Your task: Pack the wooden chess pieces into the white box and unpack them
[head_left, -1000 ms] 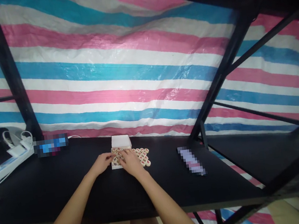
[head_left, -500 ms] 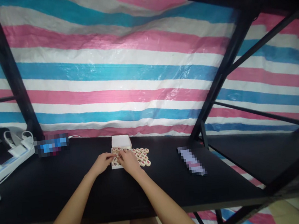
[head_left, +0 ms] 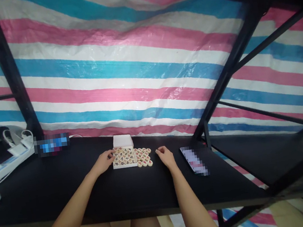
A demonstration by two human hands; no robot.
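Observation:
A white box of xiangqi pieces lies near the middle of the desk, its lid raised behind it. Rows of round pieces with dark characters fill most of it, and a couple of red-marked ones sit at its back left. My left hand rests at the box's left side, fingers curved and apart, fingertips by the rim. Loose red-marked pieces stand in rows against the right side of the box. To their right is my right hand, thumb and fingers slightly parted, nothing visible in them.
A phone with a blurred screen lies on the right of the black desk. A power strip with white chargers is at the left, near another blurred device. Black metal posts and a striped sheet surround the desk.
My right hand has moved right, from over the box to beyond the loose pieces, uncovering the pieces in the box. My left hand has drawn back slightly to the left rim.

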